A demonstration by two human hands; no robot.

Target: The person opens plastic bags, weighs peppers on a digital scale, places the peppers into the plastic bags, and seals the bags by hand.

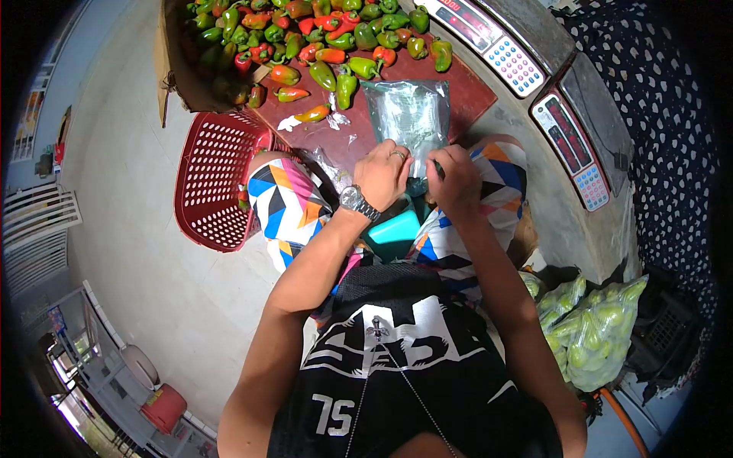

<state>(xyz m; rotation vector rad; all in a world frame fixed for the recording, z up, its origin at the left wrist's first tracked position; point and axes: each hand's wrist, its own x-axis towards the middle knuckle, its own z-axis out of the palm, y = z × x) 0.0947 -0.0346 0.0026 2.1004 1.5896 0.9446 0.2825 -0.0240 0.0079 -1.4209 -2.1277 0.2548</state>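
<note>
A clear plastic bag (408,114) lies at the near edge of the red table (473,95), its lower end between my hands. My left hand (384,174), with a ring and a wristwatch, has its fingers closed on the bag's left side. On the other side, my right hand (456,179) is curled round the bag's edge, its fingers bent inward. Below the hands, a teal container (395,231) sits between my legs. Red and green peppers (343,38) are spread over the table beyond the bag.
A red perforated basket (217,183) stands left of my legs, near a cardboard box (195,84). Two digital scales (515,67) (569,141) are at the right. Bags of green vegetables (599,332) lie at the lower right, beside a black crate (664,336).
</note>
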